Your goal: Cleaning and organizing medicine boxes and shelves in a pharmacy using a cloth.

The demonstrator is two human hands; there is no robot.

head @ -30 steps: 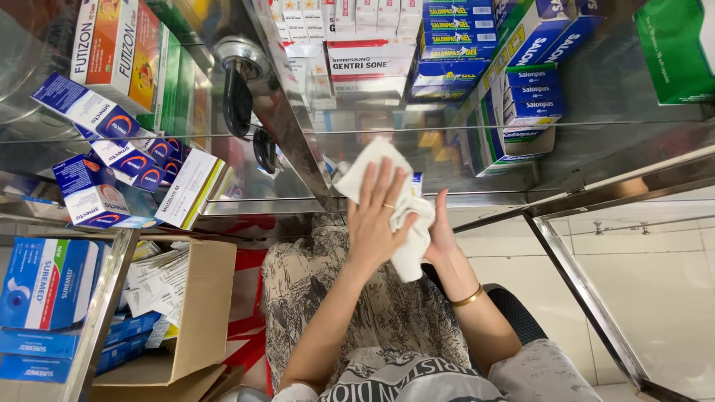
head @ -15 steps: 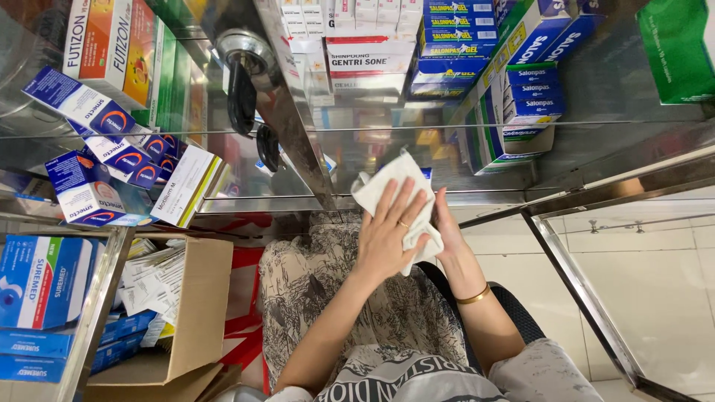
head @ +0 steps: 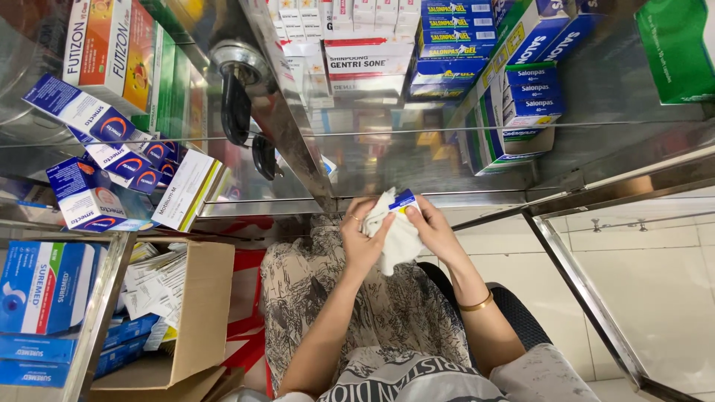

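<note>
Head view: white cloth bunched between both hands, low before the glass cabinet's metal edge. Left hand closed on the cloth; right hand pinches a small blue-and-white box through it. Best to keep my grip snug and rub each face.
</note>
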